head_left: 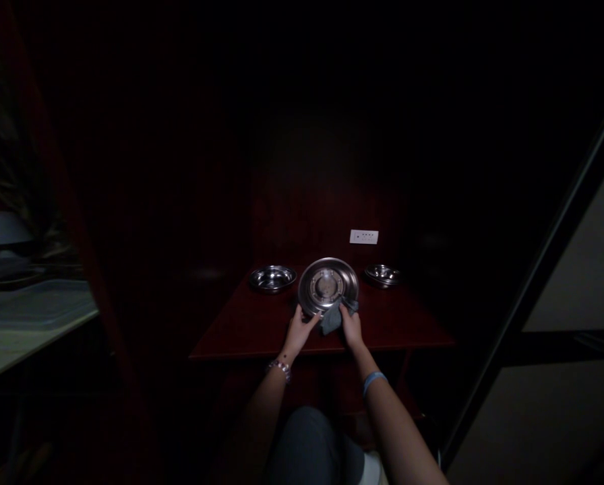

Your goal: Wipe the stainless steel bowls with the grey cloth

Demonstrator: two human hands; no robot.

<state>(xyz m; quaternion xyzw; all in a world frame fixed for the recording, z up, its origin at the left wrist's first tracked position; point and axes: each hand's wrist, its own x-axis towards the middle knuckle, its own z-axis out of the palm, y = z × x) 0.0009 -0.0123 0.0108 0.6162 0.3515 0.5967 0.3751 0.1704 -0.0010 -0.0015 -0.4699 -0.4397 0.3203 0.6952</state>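
A round steel plate [327,283] is tilted up toward me above the dark red table [408,323]. My left hand [298,329] grips its lower left rim, fingers closed on the edge. My right hand [351,327] presses a grey cloth [334,315] against the plate's lower right face, fingers wrapped round the cloth. A bracelet is on my left wrist and a blue band on my right.
A steel bowl [272,277] sits on the table at the back left, another steel dish [383,273] at the back right. A white socket panel [363,236] is on the dark wall behind. A pale counter [23,323] stands at far left; a sliding door frame [539,276] runs along the right.
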